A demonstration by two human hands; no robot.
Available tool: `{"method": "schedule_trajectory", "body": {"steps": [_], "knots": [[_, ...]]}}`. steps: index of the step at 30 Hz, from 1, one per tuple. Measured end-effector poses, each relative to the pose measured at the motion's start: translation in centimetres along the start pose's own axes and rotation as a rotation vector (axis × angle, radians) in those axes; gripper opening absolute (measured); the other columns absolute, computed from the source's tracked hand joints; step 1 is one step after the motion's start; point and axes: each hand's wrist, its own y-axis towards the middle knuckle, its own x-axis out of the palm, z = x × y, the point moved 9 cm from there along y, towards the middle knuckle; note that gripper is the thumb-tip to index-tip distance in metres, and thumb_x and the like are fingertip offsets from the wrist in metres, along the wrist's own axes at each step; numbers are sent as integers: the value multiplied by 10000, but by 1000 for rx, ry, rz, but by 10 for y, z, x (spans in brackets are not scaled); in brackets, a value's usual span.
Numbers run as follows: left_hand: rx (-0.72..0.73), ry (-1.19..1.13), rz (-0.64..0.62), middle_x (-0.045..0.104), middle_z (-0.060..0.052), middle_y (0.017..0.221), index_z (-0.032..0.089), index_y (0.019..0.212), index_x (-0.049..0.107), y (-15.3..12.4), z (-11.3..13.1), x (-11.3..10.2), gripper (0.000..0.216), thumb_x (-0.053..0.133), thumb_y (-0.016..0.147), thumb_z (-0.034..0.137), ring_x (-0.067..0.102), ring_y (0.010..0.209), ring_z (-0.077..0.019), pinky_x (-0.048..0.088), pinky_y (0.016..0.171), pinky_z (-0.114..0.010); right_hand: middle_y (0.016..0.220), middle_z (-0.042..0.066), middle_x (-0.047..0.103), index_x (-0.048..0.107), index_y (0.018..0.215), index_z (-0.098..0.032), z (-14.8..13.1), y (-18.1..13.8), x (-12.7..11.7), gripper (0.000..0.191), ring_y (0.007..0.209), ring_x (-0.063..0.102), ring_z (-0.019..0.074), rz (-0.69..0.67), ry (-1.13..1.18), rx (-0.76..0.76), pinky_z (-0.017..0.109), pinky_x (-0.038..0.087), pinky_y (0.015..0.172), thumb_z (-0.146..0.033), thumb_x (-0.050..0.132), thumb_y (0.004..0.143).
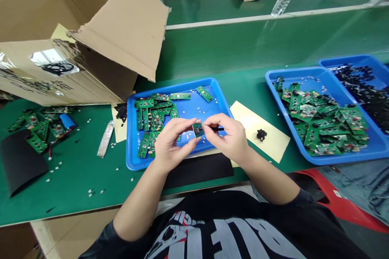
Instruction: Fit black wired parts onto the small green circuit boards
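Observation:
Between the fingertips of my left hand [172, 142] is a small green circuit board [198, 130], gripped by its edges. My right hand [226, 135] pinches at the board's right end, where a thin black part [217, 129] sticks out past the fingers. I cannot make out whether that part is a tool or a piece joined to the board. Both hands are held over the front right of a blue tray [131, 145], in which several green circuit boards [157, 119] lie with small white bits.
A cardboard box [121, 28] stands at back left, with loose boards and a blue battery [67, 122] before it. Cream paper [275, 145] bearing a black clump [261, 134] lies to the right. Farther right are a board-filled blue tray [291, 129] and another holding black parts [361, 85].

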Motion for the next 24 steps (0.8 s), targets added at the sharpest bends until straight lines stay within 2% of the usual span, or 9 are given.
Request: {"method": "schedule_trajectory", "body": {"steps": [3,6,9,12,16,20,24], "knots": [[-16,-71,12,649,-52,1000,258,1244,572,1,-3,1,560,712,725,105,594,837,-125,535,750,-252,658,-19,618,572,756,-197,-4,0,-1,103,508,493,83,10,-55,-48,224,442,508,-171,521,842],[-113,-246,30,657,-52,1003,266,1257,564,0,-10,3,563,706,733,116,629,878,-137,537,788,-250,657,-11,627,583,782,-192,-8,1,-1,103,510,507,90,13,-83,-84,231,454,520,-167,518,857],[-216,-365,26,683,-53,1002,264,1186,623,-2,-16,8,468,702,743,133,652,889,-140,533,822,-246,675,2,642,591,798,-188,-11,1,-1,107,532,537,101,27,-101,-120,242,471,547,-173,515,872],[-259,-361,28,703,-71,950,229,1088,686,-2,-18,7,340,705,751,188,654,856,-147,538,763,-229,690,13,649,591,798,-188,-11,2,-2,130,564,564,113,26,-122,-140,249,478,563,-187,498,889],[-361,-383,-2,716,-87,923,204,1028,710,-6,-26,11,240,635,821,301,667,790,-165,550,740,-277,668,8,648,588,790,-194,-13,1,-3,154,549,554,113,39,-163,-174,254,461,545,-206,485,904],[-555,-441,-31,716,-78,882,183,1044,689,-16,-42,19,300,522,889,377,659,638,-143,551,619,-265,668,7,662,589,792,-194,-17,0,-2,145,578,577,117,37,-223,-237,265,447,573,-183,496,902],[-596,-372,-54,705,-47,793,164,998,686,-14,-43,18,303,527,881,393,625,573,-111,522,575,-221,702,18,676,588,817,-181,-18,0,1,122,597,579,121,-3,-263,-284,276,440,604,-157,503,901]]}}
